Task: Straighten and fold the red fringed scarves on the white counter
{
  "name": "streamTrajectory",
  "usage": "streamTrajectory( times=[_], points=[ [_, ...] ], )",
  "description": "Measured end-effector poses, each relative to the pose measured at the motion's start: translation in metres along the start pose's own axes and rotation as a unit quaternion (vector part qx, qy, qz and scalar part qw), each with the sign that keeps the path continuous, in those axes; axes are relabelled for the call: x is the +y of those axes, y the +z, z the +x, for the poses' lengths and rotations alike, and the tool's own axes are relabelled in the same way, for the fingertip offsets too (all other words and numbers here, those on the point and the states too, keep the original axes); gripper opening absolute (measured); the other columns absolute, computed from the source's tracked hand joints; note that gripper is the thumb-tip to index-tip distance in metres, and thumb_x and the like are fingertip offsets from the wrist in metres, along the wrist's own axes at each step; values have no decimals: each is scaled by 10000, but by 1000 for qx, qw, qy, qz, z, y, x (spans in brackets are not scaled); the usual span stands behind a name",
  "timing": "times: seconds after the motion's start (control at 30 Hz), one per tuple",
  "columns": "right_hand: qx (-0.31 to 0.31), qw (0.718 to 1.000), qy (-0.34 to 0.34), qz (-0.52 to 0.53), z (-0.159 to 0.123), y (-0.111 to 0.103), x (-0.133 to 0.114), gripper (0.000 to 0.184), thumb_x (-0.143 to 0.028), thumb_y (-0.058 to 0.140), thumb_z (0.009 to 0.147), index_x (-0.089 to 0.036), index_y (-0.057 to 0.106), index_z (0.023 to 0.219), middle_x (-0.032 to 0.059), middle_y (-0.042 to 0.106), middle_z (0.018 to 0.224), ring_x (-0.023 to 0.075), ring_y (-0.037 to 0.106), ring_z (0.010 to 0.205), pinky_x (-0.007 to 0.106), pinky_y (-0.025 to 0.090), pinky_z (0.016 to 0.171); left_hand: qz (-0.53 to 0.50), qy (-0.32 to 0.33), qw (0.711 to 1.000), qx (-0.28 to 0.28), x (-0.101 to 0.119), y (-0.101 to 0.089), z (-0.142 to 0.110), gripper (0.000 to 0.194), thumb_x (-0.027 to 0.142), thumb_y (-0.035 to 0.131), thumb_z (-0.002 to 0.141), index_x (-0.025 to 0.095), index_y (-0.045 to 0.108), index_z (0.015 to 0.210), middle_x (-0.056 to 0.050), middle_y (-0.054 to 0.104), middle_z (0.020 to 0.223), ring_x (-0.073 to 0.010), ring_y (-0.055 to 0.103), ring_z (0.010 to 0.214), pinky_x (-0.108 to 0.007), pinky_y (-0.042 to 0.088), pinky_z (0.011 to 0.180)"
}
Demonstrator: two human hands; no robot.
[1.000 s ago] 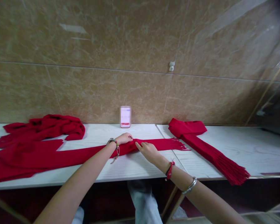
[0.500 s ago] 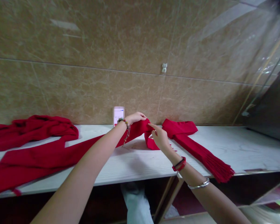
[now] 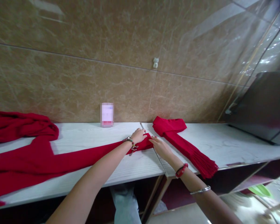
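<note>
A long red scarf [image 3: 84, 158] stretches along the white counter, wide and loosely creased at the left, narrow toward the middle. Its right end is doubled over and lies low against the counter top. My left hand [image 3: 138, 136] is closed on the upper edge near that end, a beaded bracelet at the wrist. At the folded end itself, my right hand [image 3: 162, 148] pinches the fabric; some of its fingertips are hidden. Just right of it lies a second red scarf [image 3: 184, 141], folded at an angle, its fringe reaching the counter's front edge.
More bunched red fabric [image 3: 21, 126] lies at the back left. A phone [image 3: 107, 115] with a blurred screen leans on the tiled wall [image 3: 84, 84]. At the far right stands a dark grey box-like appliance [image 3: 263, 105]. Open shelves are below the counter [image 3: 242, 143].
Both hands have come down with the scarf's end, which was a raised loop and now lies folded flat on the counter. The view has shifted a little to the right.
</note>
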State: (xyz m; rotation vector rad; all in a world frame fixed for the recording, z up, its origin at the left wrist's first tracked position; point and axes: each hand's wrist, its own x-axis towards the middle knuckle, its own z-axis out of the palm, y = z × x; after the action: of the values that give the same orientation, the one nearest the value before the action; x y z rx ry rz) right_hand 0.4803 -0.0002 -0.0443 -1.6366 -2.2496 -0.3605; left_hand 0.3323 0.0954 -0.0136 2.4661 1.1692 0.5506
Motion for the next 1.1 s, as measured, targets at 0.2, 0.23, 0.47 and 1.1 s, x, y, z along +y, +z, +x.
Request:
streamTrajectory(
  times=[0.2,0.23,0.47,1.1],
  points=[
    [3,991,-116,-61,2,-2,11,358,-36,407,812,-85,567,1128,151,562,1193,220,531,1089,362,421,937,164,98,979,-78,-13,-8,-65,593,482,450,831,194,322,1333,-143,249,1423,-305,222,1294,-434,250,1003],
    [2,989,-135,-68,2,-3,14,364,-33,409,810,-81,557,1139,154,564,1190,222,530,1089,369,419,938,172,108,975,-95,-17,-9,-72,560,443,412,860,195,296,1349,-133,222,1438,-289,178,1313,-427,229,1016],
    [-10,983,-175,-62,-3,-2,22,431,-30,418,797,-109,506,1212,143,541,1224,207,527,1093,360,425,928,171,105,965,-169,-27,-17,-80,480,284,305,908,238,238,1381,-91,144,1469,-279,106,1334,-462,193,1028],
    [-112,986,-52,-111,42,33,-2,341,-161,289,909,-142,522,1158,159,390,1355,274,334,1256,536,395,893,139,108,982,-75,-33,1,-68,559,398,241,907,79,248,1367,-135,208,1443,-227,154,1333,-383,165,1058]
  ],
)
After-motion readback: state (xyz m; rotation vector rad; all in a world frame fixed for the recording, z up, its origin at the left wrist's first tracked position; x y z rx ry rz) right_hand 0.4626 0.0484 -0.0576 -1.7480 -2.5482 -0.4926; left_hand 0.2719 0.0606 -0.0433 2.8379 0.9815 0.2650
